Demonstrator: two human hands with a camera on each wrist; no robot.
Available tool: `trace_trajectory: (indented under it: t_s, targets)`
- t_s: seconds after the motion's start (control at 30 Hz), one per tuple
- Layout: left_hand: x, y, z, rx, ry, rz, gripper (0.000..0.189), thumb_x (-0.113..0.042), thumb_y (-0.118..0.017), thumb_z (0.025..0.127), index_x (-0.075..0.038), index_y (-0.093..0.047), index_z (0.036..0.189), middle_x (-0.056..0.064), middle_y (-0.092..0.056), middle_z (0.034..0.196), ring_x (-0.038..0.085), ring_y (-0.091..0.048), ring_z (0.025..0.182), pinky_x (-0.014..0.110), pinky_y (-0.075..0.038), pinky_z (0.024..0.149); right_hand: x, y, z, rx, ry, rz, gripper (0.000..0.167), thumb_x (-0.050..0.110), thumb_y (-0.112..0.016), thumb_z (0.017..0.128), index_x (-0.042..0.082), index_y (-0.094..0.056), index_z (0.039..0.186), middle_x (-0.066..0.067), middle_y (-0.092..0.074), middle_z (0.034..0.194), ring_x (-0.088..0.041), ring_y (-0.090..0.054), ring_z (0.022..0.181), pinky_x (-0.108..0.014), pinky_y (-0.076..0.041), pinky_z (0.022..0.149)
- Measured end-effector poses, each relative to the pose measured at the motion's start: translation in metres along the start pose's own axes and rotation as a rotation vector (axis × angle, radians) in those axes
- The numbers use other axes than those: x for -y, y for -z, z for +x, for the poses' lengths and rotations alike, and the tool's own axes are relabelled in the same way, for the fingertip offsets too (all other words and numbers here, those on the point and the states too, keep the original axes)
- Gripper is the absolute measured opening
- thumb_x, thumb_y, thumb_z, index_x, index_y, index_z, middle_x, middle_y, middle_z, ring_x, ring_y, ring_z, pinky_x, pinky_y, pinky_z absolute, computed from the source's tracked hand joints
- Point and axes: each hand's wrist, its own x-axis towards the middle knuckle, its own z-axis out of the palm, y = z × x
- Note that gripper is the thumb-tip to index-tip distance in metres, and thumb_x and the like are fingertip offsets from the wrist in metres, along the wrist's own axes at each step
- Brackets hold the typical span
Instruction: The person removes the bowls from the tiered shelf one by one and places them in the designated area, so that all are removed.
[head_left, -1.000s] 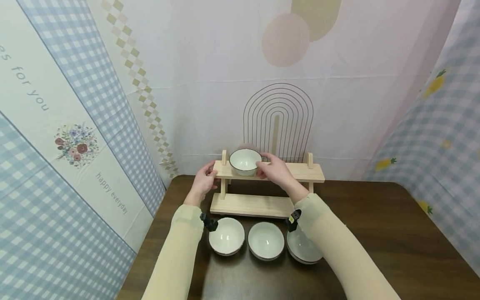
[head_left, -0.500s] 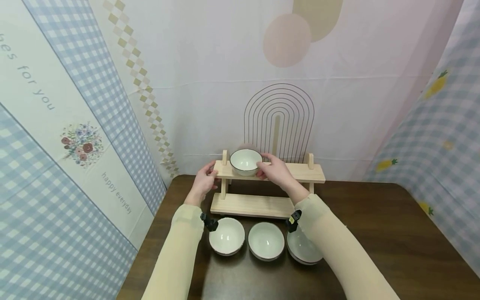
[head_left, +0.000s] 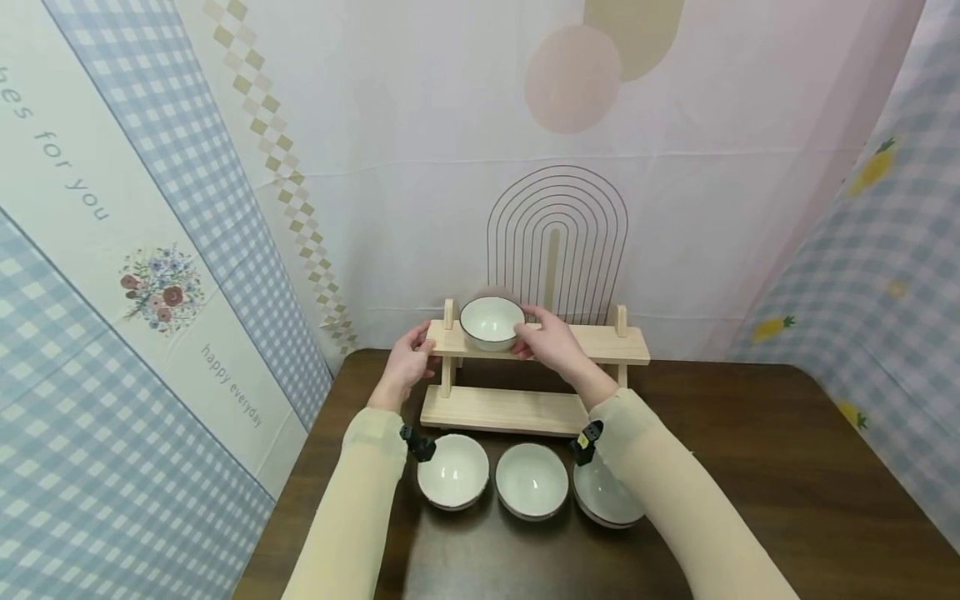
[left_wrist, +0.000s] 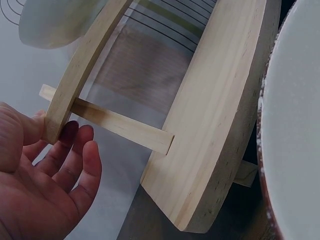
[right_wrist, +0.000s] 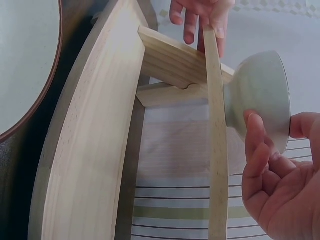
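Observation:
A two-tier wooden shelf (head_left: pixel 510 408) stands at the back of the table. On its upper board, toward the left, sits a white bowl (head_left: pixel 491 321) with a dark rim. My right hand (head_left: pixel 551 340) holds this bowl at its right side, thumb near the rim and fingers against the outer wall, as the right wrist view shows of the bowl (right_wrist: pixel 262 95). The left end of the upper board is pinched by my left hand (head_left: pixel 408 362); in the left wrist view the thumb lies on top of the board (left_wrist: pixel 90 65) and the fingers are below it.
In front of the shelf, three more bowls stand in a row on the dark table (head_left: pixel 750 467): a left bowl (head_left: pixel 453 473), a middle bowl (head_left: pixel 532 483) and a right bowl (head_left: pixel 606 496) partly hidden by the right sleeve. A patterned cloth (head_left: pixel 420 233) hangs behind.

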Motion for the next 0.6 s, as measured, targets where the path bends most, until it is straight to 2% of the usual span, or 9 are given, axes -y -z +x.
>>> trace_trajectory:
  t_s: [0.13, 0.3, 0.43, 0.6]
  targets:
    - [-0.001, -0.002, 0.001, -0.004, 0.009, -0.004, 0.053, -0.012, -0.051, 0.113, -0.015, -0.042, 0.166, 0.019, -0.059, 0.141, 0.047, -0.063, 0.120, 0.047, -0.061, 0.083, -0.001, 0.002, 0.000, 0.000, -0.004, 0.018, 0.064, 0.016, -0.053, 0.106, 0.003, -0.032, 0.166, -0.014, -0.078, 0.093, -0.040, -0.075, 0.095, -0.040, -0.064, 0.085]
    - [-0.002, -0.005, 0.005, -0.024, 0.016, -0.002, 0.053, -0.012, -0.051, 0.113, -0.016, -0.042, 0.166, 0.018, -0.059, 0.139, 0.046, -0.064, 0.118, 0.036, -0.058, 0.073, -0.004, 0.007, 0.006, -0.006, -0.007, 0.042, 0.063, 0.011, -0.052, 0.105, 0.003, -0.034, 0.165, -0.015, -0.078, 0.093, -0.037, -0.076, 0.090, -0.029, -0.064, 0.075]
    - [-0.001, -0.008, 0.008, -0.036, 0.020, -0.004, 0.054, -0.012, -0.051, 0.113, -0.016, -0.042, 0.166, 0.018, -0.058, 0.140, 0.048, -0.063, 0.121, 0.037, -0.059, 0.074, -0.008, 0.010, 0.011, -0.010, -0.003, 0.064, 0.062, 0.011, -0.053, 0.105, 0.002, -0.037, 0.164, -0.016, -0.078, 0.092, -0.030, -0.077, 0.083, -0.028, -0.064, 0.072]
    - [-0.003, -0.012, 0.010, -0.060, 0.018, -0.001, 0.054, -0.012, -0.052, 0.113, -0.016, -0.043, 0.166, 0.018, -0.059, 0.139, 0.043, -0.065, 0.116, 0.039, -0.059, 0.075, -0.012, 0.015, 0.018, -0.005, 0.010, 0.064, 0.061, 0.011, -0.054, 0.104, 0.001, -0.038, 0.163, -0.015, -0.079, 0.090, -0.031, -0.077, 0.083, -0.029, -0.064, 0.071]
